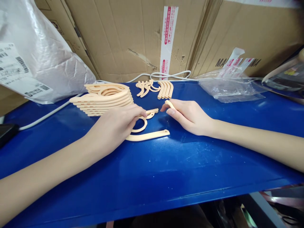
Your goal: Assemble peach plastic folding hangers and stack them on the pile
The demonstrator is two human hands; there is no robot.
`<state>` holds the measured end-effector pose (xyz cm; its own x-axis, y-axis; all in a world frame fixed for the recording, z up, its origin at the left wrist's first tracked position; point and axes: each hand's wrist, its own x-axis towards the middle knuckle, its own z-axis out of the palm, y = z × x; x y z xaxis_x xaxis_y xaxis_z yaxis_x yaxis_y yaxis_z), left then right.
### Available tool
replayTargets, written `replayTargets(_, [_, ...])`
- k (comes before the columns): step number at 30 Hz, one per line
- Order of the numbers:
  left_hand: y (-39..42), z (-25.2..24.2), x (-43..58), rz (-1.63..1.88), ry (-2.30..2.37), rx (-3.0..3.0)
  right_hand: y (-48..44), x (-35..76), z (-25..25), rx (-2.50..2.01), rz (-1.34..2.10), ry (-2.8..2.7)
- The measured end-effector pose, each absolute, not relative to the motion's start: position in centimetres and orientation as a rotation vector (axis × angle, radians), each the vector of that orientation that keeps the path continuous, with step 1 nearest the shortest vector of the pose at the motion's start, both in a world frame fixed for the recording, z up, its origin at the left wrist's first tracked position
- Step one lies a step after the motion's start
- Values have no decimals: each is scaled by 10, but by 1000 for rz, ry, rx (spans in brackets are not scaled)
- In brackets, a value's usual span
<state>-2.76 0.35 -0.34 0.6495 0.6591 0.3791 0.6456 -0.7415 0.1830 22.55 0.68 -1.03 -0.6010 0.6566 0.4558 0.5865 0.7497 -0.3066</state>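
Observation:
My left hand (118,122) is closed on a cream plastic hanger body (149,135) just above the blue table. A long curved arm with a hole at its tip and a round loop stick out to the right of my fingers; the rest lies hidden under the hand. Between thumb and forefinger, my right hand (190,117) pinches a short cream plastic piece (169,104), mostly covered by the fingers. A small gap separates the two hands. Behind my left hand stands a neat stack of hanger bodies (102,101). Farther back lie several loose curved arms (165,89) and small hooks (144,87).
Cardboard boxes (133,38) wall off the back of the blue table (152,177). A silvery parcel bag (47,57) leans at left, with a white cable (52,113) and a dark device (8,134) near it. Clear plastic bags (228,87) lie at back right.

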Motion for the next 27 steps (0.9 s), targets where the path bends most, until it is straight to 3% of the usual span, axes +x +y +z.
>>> replayTargets(8, [-12, 3, -18, 695, 1021, 2857, 6, 225, -10, -999, 134, -2384])
replayTargets(16, [-8, -4, -13, 448, 779, 2785, 8, 225, -10, -920, 257, -2433])
replayTargets(27, [-9, 0, -11, 623, 923, 2558, 4, 224, -5, -1037, 258, -2450])
